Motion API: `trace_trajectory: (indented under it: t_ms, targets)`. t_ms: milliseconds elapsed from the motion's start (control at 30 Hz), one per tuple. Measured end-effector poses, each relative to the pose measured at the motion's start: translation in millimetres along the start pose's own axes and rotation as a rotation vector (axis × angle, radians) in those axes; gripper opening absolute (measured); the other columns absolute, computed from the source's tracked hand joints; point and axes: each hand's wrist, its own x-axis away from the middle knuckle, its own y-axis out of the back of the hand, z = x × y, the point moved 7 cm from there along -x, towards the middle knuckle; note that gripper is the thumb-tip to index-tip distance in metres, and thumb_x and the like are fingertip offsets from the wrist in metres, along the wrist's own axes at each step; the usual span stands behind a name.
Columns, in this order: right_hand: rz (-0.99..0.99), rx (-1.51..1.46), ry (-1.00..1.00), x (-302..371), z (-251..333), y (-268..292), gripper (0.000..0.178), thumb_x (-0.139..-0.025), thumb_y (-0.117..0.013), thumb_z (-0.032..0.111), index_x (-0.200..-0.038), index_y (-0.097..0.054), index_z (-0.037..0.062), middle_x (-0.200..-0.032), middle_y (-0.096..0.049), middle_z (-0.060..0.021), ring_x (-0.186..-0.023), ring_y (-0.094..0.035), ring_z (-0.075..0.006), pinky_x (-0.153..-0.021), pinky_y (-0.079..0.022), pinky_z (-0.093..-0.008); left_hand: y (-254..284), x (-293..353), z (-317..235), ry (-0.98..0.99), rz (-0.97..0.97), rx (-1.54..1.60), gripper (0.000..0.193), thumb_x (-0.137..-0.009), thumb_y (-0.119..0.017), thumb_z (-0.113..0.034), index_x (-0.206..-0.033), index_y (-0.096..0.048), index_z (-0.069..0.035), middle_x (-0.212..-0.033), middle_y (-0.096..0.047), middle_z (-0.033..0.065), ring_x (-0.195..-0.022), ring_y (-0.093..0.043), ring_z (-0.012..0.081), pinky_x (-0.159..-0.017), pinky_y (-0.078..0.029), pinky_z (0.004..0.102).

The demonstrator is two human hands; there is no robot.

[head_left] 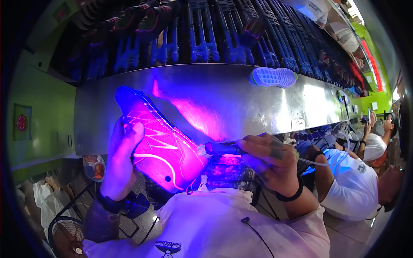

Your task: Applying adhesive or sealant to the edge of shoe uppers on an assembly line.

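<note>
Bathed in violet light, a worker steadies a pink-lit shoe upper (167, 148) in the left hand (119, 159), thumb pressed on the near face and palm curled around its side, while the right hand (273, 157) grips a dark-handled brush (224, 148), fingers closed around the handle. The upper lies between the two hands, tilted, its narrower end pointing away beyond the left. The brush's pale tip meets the upper's lower edge just ahead of the right fingers, though glare makes it hard to tell whether any liquid is going on. The step in hand appears to be brushing a coating along that edge; the next move would call for a firm left hold, turning the upper so that the bristles follow its rim evenly. Beyond the right hand, a pale sole (274, 78) sits on the metal bench (254, 109); to its right, a co-worker in white (355, 185) is seated close by.
</note>
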Motion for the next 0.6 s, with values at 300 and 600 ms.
trace_trajectory:
  t_ms: [300,600]
  targets:
    - [-0.075,0.150,0.228,-16.4,22.4,11.1,0.044,-0.076,-0.074,-0.002,-0.120,-0.074,0.0042,-0.108,-0.074,-0.0117,-0.085,-0.069,-0.0285,-0.073,-0.057,-0.0379,-9.0,12.3,6.5,0.166,0.021,0.225,0.042,-0.106,-0.053,-0.036,-0.135,-0.055,-0.006,-0.123,-0.068,0.0094,-0.113,-0.068,0.0209,-0.098,-0.055,0.0395]
    - [-0.107,0.176,0.422,-33.1,39.4,19.8,0.048,-0.073,-0.077,-0.002,-0.121,-0.075,0.0060,-0.104,-0.073,-0.0083,-0.084,-0.068,-0.0263,-0.071,-0.057,-0.0352,-15.1,32.1,16.5,0.255,0.077,0.439,0.047,-0.107,-0.049,-0.038,-0.141,-0.052,-0.005,-0.131,-0.065,0.0116,-0.121,-0.064,0.0243,-0.104,-0.052,0.0446]
